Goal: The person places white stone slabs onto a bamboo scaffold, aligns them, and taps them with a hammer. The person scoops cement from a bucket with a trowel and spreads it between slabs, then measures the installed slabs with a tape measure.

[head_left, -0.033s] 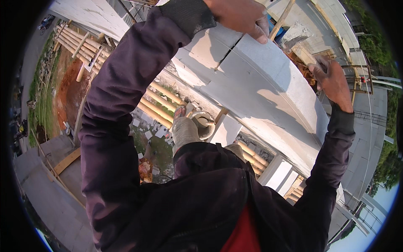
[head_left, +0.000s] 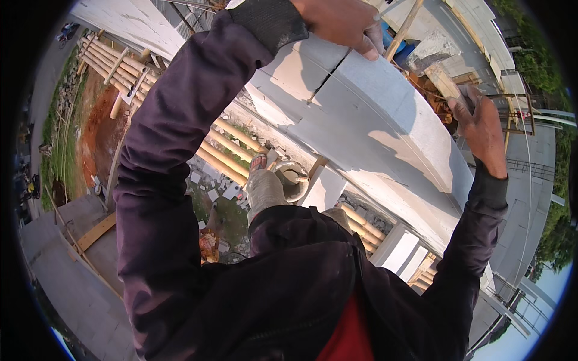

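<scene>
A long light-grey concrete block (head_left: 385,90) lies on a wall of similar blocks, with a thin dark gap at its left end. Near that end my left hand (head_left: 346,23) rests on the top, fingers bent over it and thumb lying along the surface; part of the hand is cut off by the upper edge. My right hand (head_left: 478,120) is closed round the wooden handle (head_left: 442,80) of a tool, beyond the far side of the block. A bulky, pale-grey crusted head (head_left: 430,51) tops it; its exact kind is unclear.
A thin string (head_left: 385,117) runs along the block's face. Below me stands a mortar-stained bucket (head_left: 293,180), beside my sandalled foot (head_left: 257,161). Bamboo poles (head_left: 223,162) span over rubble-strewn ground. More bamboo (head_left: 117,63) lies at the far left. Block walls (head_left: 530,198) rise at the right.
My right hand has shifted slightly down, and the tool has moved a little to the right with it. The left hand and the block look nearly the same.
</scene>
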The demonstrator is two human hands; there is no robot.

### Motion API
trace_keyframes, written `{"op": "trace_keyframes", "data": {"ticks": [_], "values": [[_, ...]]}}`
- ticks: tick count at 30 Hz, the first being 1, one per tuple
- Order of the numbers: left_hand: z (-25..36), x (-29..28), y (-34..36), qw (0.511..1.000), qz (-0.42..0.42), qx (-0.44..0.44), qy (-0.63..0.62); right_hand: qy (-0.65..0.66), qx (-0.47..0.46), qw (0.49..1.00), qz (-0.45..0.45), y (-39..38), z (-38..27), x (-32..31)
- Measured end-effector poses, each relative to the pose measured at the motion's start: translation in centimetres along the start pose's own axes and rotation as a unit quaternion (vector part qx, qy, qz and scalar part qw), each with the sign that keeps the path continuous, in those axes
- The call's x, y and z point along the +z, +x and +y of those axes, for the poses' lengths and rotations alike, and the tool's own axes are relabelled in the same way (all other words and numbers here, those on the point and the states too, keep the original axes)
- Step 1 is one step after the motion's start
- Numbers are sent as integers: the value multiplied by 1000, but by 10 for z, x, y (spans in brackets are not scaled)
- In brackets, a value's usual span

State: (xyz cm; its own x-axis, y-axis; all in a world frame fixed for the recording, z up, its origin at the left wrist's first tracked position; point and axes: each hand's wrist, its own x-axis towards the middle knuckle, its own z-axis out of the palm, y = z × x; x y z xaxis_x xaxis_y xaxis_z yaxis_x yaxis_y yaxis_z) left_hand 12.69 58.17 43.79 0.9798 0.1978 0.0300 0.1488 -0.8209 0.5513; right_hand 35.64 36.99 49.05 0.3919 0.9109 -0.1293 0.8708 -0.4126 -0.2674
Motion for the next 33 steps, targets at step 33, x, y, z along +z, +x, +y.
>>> {"op": "trace_keyframes", "data": {"ticks": [33], "values": [[29,136,-108,741,631,-173,-150,315,-97,944,18,-144,-17,106]]}}
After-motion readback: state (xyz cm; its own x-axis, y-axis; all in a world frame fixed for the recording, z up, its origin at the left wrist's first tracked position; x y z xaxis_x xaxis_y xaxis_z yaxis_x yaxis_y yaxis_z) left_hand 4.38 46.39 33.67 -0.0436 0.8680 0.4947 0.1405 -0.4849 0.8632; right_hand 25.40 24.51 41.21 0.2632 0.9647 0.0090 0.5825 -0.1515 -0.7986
